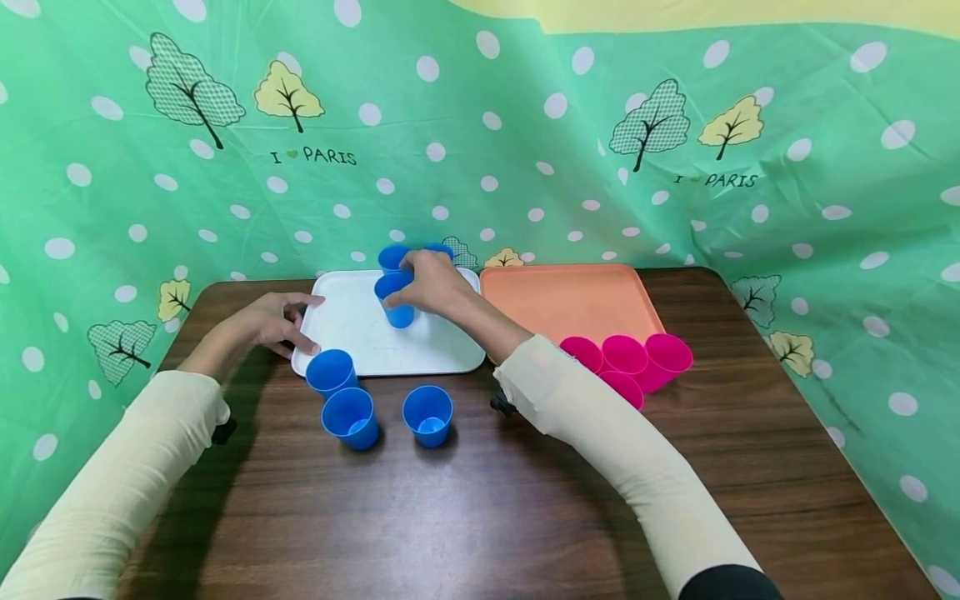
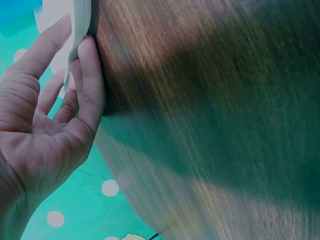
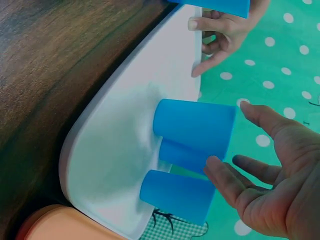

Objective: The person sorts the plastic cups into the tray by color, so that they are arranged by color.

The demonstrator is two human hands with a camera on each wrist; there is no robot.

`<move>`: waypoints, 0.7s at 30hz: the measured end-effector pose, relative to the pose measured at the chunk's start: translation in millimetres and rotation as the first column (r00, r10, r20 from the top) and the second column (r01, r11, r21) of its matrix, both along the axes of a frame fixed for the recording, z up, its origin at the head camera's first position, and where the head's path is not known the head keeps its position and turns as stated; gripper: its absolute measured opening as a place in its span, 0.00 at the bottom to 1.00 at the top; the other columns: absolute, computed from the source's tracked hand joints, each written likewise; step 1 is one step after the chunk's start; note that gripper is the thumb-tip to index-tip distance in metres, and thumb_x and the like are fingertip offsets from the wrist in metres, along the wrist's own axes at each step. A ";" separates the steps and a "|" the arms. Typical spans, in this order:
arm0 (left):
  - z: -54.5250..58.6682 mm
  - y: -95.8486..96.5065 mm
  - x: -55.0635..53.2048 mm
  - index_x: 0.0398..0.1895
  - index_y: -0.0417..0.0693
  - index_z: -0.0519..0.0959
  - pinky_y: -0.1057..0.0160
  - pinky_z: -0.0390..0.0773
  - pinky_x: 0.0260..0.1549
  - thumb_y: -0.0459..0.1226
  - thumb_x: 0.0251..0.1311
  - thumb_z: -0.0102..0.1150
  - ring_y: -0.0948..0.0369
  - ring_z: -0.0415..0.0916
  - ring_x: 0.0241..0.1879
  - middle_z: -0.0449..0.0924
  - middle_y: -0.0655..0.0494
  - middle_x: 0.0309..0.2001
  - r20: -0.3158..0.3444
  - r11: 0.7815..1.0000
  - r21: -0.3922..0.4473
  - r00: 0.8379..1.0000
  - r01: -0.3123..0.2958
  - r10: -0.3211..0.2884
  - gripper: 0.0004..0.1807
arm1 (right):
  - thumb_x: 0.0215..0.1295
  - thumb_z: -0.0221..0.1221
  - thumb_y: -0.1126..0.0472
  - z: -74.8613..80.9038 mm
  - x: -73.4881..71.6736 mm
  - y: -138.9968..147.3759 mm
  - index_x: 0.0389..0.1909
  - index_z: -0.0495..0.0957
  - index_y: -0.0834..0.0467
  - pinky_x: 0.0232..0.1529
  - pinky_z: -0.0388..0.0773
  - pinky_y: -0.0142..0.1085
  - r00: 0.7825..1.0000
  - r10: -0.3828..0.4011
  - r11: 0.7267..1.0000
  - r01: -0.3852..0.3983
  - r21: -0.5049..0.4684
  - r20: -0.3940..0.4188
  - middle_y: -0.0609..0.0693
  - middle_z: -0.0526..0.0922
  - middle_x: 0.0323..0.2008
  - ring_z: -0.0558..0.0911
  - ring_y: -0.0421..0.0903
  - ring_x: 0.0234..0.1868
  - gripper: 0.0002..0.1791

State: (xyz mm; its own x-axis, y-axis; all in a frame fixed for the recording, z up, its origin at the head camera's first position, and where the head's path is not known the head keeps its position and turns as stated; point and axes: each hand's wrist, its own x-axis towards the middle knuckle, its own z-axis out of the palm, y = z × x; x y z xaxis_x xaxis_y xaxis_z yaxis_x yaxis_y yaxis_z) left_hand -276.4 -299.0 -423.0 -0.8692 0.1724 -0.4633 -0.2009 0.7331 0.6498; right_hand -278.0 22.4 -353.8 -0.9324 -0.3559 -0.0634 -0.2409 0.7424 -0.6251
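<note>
My left hand (image 1: 273,323) grips the left rim of a white tray (image 1: 352,312), with fingertips on the rim (image 2: 82,30). Three blue cups stand on the tray: a front cup (image 1: 399,315), one behind it (image 1: 392,257), and a third (image 1: 441,248) partly hidden by my right hand (image 1: 435,283). In the right wrist view, the right hand (image 3: 280,175) has its thumb and fingers spread around the rim of the nearest blue cup (image 3: 195,122). A gap shows between thumb and rim. Another blue cup (image 3: 177,195) stands beside those fingers.
Three more blue cups stand on the wooden table (image 1: 465,517) in front of the tray: a left one (image 1: 330,372), one nearer (image 1: 351,418), and one apart (image 1: 427,415). An orange tray (image 1: 570,300) adjoins the white one. Several pink cups (image 1: 663,367) cluster before it, partly behind the right sleeve.
</note>
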 end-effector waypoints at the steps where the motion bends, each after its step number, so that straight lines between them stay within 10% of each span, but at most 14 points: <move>1: -0.1 0.0 0.0 0.90 0.46 0.62 0.51 0.96 0.41 0.34 0.61 0.86 0.49 0.76 0.46 0.69 0.39 0.52 0.000 1.000 0.001 1.000 0.000 0.000 0.57 | 0.67 0.81 0.47 0.9 0.3 1.0 0.77 0.79 0.61 0.69 0.87 0.49 1.000 -0.004 1.000 0.004 -0.006 -0.004 0.57 0.84 0.73 0.83 0.54 0.73 0.43; 21: -0.9 -0.4 0.1 0.90 0.43 0.62 0.52 0.96 0.40 0.32 0.60 0.86 0.52 0.75 0.42 0.70 0.44 0.46 -0.016 1.000 0.013 1.000 0.015 -0.014 0.57 | 0.69 0.79 0.47 19.5 15.9 3.9 0.73 0.82 0.59 0.59 0.90 0.47 0.996 -0.062 0.997 0.065 0.042 -0.065 0.54 0.86 0.71 0.86 0.52 0.67 0.37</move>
